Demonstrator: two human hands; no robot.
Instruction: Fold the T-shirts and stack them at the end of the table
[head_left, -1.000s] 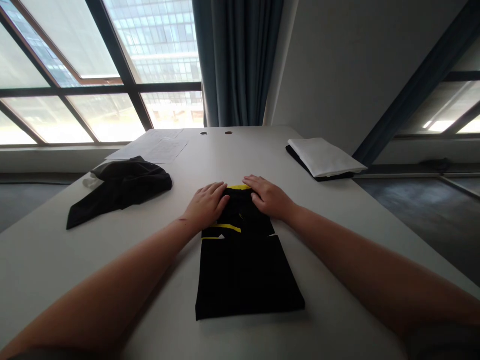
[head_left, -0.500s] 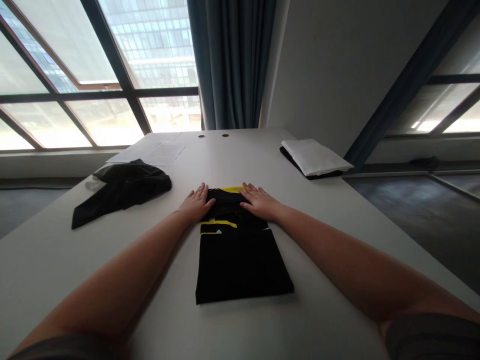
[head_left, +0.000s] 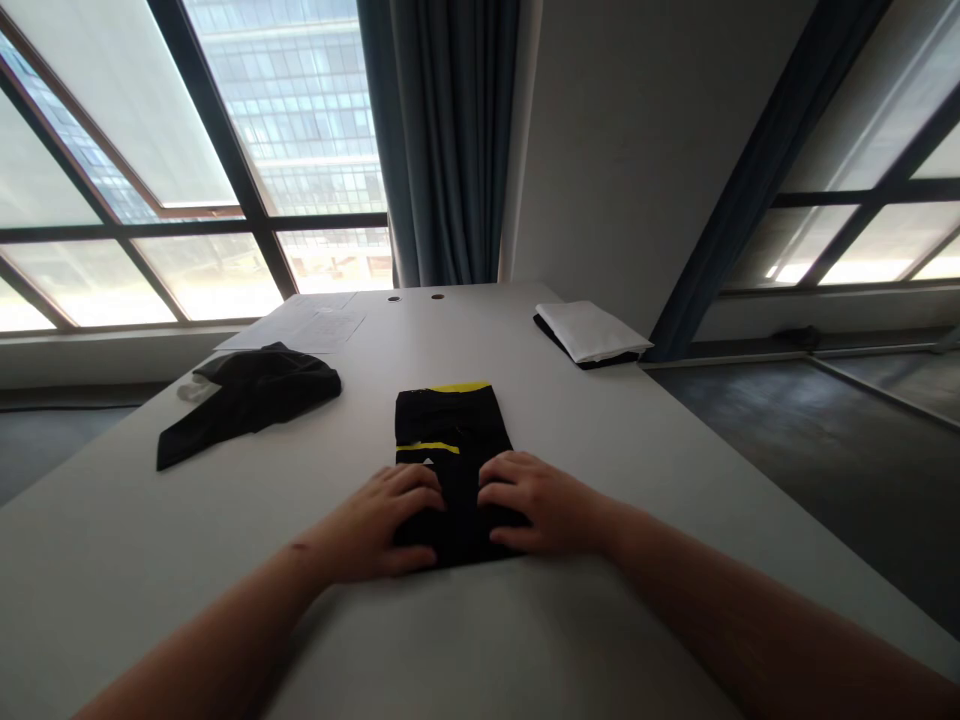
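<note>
A folded black garment with yellow stripes point(head_left: 448, 432) lies flat on the white table point(head_left: 600, 440), straight in front of me. Both hands rest on its near end. My left hand point(head_left: 382, 520) lies palm down on the near left corner, fingers stretched out and slightly apart. On the near right corner my right hand point(head_left: 536, 515) presses flat in the same way. Neither hand grips the cloth. The garment's far end with the yellow edge is uncovered.
A crumpled black garment point(head_left: 251, 398) lies at the left of the table. Paper sheets point(head_left: 307, 325) sit at the far left. A folded white cloth on a dark one point(head_left: 589, 333) rests at the far right edge. Windows and a curtain stand behind.
Both hands slid from the garment's far end back toward me to its near end. The view tilted, so the garment appears farther away.
</note>
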